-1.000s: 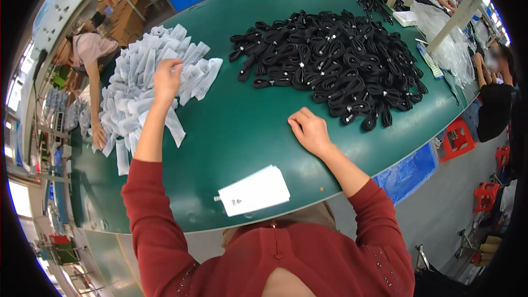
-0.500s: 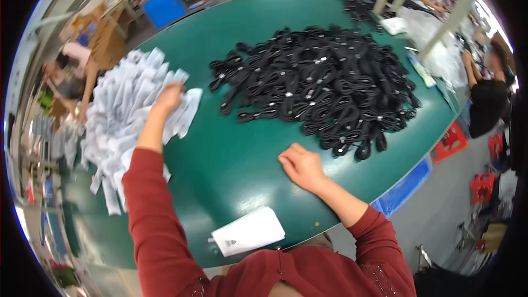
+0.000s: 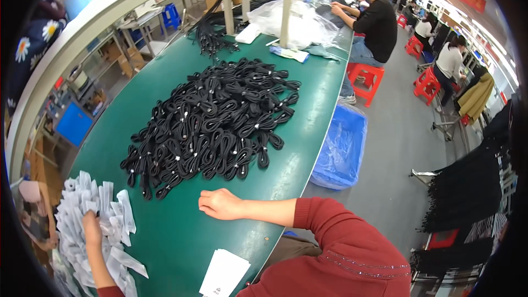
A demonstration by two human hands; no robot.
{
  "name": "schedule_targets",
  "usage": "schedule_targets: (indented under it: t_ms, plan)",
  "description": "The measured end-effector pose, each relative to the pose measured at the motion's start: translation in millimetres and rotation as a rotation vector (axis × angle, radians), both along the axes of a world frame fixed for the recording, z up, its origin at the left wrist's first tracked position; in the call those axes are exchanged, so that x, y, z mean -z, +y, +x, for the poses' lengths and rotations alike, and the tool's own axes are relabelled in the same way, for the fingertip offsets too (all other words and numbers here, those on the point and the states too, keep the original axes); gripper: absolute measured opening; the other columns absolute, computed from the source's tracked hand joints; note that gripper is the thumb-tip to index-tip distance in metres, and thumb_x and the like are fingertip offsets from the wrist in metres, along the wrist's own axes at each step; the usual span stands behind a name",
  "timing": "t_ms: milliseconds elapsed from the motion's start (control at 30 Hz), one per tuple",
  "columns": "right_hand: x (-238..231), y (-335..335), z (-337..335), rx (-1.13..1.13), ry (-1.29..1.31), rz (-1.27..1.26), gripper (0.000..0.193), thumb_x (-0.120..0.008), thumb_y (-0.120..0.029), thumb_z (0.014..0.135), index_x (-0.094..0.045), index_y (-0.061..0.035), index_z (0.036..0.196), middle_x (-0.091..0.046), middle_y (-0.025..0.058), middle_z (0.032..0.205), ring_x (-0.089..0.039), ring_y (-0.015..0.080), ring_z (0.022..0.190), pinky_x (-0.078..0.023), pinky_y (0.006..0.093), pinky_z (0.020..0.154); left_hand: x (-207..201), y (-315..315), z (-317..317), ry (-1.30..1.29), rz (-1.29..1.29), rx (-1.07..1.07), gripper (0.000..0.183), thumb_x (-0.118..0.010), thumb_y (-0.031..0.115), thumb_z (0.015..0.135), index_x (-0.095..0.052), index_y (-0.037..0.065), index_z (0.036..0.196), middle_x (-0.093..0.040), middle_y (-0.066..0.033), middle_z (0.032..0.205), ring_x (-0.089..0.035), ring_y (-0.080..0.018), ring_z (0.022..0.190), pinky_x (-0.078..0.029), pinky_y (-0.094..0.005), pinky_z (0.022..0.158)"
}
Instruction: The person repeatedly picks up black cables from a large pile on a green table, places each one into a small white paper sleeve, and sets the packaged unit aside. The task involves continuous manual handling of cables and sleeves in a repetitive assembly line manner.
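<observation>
Amid a heap of frosted white plastic sleeves (image 3: 125, 209) at the left of the green table (image 3: 181, 225) is my left hand (image 3: 92, 228). Its fingers are drawn together at the heap, with something small and dark at their tips that I cannot make out. Loosely curled, my right hand (image 3: 221, 204) is over the table just in front of a big pile of black coiled cables (image 3: 212, 118), and nothing shows in it. The cables are bundled in loops. White printed paper cards (image 3: 225, 272) lie near the table's front edge, below my right hand.
A blue plastic-lined bin (image 3: 341, 146) stands on the floor along the table's right edge. Farther back, a person in black (image 3: 377, 27) sits on a red stool (image 3: 366, 82). Shelf posts (image 3: 286, 11), clear plastic (image 3: 275, 16) and more black cables (image 3: 212, 38) occupy the far end.
The view has swung right, so the pile of cables and both hands appear farther left. My left hand is still at the sleeves, and my right hand stays curled near the cables.
</observation>
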State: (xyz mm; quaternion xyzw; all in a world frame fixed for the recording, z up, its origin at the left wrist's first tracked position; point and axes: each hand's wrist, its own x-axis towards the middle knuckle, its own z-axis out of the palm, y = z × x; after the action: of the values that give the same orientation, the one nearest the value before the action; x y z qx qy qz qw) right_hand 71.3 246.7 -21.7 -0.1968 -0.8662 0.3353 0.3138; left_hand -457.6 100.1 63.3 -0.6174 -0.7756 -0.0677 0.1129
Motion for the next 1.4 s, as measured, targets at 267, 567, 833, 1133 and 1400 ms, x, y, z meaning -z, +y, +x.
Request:
schedule_targets:
  t_ms: [267,567,833,1133,1400]
  plan:
    - [-1,0,1,-0.004,0.024,-0.018,0.014,-0.063,-0.013,0.087,-0.058,-0.0017,0.081,-0.057,0.0134,0.085,-0.061,0.0356,0.076,-0.05,0.0476,0.067,-37,-23,-7,0.005,0.186,-0.103,0.01,-0.058,0.006,0.085,-0.058,-0.004,0.086,-0.06,-0.0252,0.085,-0.057,-0.0431,0.083,-0.044,-0.0484,0.076]
    - [0,-7,-6,0.002,0.093,0.069,0.009,-0.065,-0.016,0.086,-0.065,-0.0074,0.088,-0.061,0.0099,0.084,-0.063,0.0326,0.077,-0.053,0.0426,0.067,-72,-111,-130,0.336,0.283,-0.428,0.019,-0.06,0.02,0.091,-0.061,0.003,0.101,-0.067,-0.0177,0.095,-0.063,-0.0359,0.09,-0.049,-0.0462,0.078]
    - [-17,-3,3,0.2,0.198,0.091,0.012,-0.07,-0.013,0.081,-0.063,-0.0056,0.088,-0.056,0.0105,0.085,-0.061,0.0317,0.08,-0.051,0.0436,0.068,-27,89,90,-0.151,0.242,-0.012,0.042,-0.061,0.03,0.095,-0.059,0.002,0.125,-0.057,-0.0219,0.129,-0.051,-0.0381,0.124,-0.038,-0.0426,0.107]
    - [-29,12,18,0.465,0.237,0.461,0.031,-0.073,-0.018,0.078,-0.068,-0.012,0.108,-0.058,0.0087,0.12,-0.056,0.0284,0.115,-0.04,0.0439,0.092,7,259,178,-0.333,0.037,-0.354,0.058,-0.05,0.057,0.095,-0.041,0.036,0.149,-0.035,-0.0116,0.156,-0.028,-0.0376,0.145,-0.029,-0.0569,0.113]
    - [-32,24,18,0.642,-0.043,0.355,0.056,-0.071,-0.03,0.085,-0.056,-0.0219,0.139,-0.043,0.0142,0.149,-0.035,0.0373,0.141,-0.03,0.0544,0.105,80,322,131,-0.406,-0.174,-0.03,0.051,-0.061,0.038,0.085,-0.06,0.021,0.133,-0.038,-0.0008,0.155,-0.047,-0.0279,0.133,-0.041,-0.0412,0.106]
